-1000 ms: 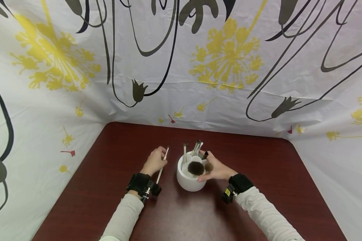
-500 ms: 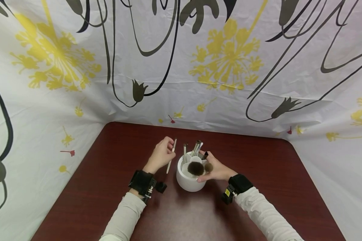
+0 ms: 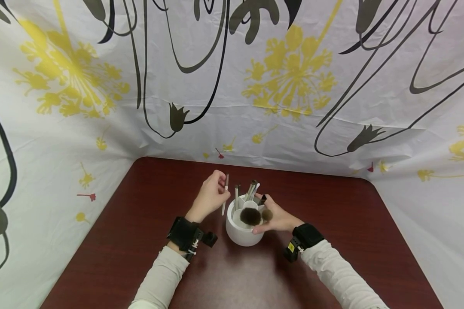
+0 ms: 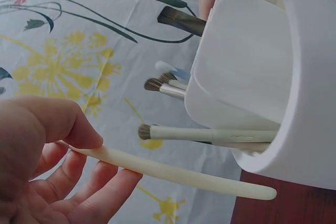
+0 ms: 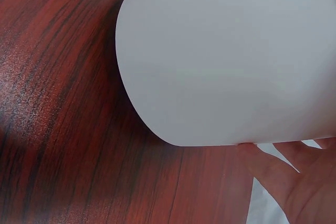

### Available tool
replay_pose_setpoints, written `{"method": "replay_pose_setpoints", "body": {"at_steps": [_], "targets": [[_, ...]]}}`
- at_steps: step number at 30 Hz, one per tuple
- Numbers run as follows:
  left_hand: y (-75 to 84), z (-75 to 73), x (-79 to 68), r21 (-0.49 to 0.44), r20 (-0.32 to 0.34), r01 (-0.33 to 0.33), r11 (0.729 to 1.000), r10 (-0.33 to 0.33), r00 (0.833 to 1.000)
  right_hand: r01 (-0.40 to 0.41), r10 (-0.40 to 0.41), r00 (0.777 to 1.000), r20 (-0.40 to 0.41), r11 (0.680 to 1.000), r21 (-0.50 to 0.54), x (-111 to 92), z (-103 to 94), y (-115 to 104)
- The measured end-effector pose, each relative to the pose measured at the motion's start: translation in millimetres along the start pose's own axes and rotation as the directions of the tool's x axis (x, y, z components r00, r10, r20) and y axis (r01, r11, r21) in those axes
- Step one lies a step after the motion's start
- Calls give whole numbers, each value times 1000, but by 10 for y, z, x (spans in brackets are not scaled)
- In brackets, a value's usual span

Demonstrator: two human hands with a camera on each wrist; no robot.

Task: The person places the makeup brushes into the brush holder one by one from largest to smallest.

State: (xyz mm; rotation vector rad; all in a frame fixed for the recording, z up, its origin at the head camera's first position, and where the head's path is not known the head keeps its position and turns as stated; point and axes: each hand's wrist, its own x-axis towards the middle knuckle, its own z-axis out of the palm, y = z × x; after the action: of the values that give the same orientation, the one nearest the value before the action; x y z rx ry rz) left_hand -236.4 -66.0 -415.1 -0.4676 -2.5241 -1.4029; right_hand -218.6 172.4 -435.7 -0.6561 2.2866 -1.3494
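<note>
Between thumb and fingers my left hand point(image 3: 209, 196) pinches a slim makeup brush point(image 4: 189, 177) with a pale handle. The brush stands nearly upright just left of a round white brush holder point(image 3: 244, 236), its rounded handle end pointing down near the rim. Curled around the holder's right side, my right hand point(image 3: 281, 216) grips it, with fingers behind and thumb in front. Several brushes stand in the holder's compartments, among them a large fluffy dark brush point(image 3: 251, 216) and a thin pale-handled brush point(image 4: 210, 134). In the right wrist view, the holder's smooth wall fills most of the picture.
The holder stands on a dark reddish wooden table point(image 3: 313, 201). Behind the table and along its sides hangs a white cloth point(image 3: 224, 94) printed with yellow flowers and dark stems. Each wrist wears a black camera band point(image 3: 308, 235).
My left hand has moved right and away from me with the brush, bringing it close beside the holder and tilting it more upright. My right hand keeps its place on the holder.
</note>
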Motion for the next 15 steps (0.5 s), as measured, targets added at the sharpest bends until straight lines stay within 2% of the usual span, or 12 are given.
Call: {"method": "replay_pose_setpoints", "body": {"at_steps": [5,10,15], "targets": [[68,-5,3,15,-5,-19,1000,19,1000,-6,6,1000,2,1000,-4,4,-6,8],[111,13,15,-14,-15,-20,1000,20,1000,-10,10,1000,2,1000,-4,7,-7,4],[92,53,6,-18,-8,-22,1000,22,1000,1,-1,1000,3,1000,-14,0,1,-21]]}}
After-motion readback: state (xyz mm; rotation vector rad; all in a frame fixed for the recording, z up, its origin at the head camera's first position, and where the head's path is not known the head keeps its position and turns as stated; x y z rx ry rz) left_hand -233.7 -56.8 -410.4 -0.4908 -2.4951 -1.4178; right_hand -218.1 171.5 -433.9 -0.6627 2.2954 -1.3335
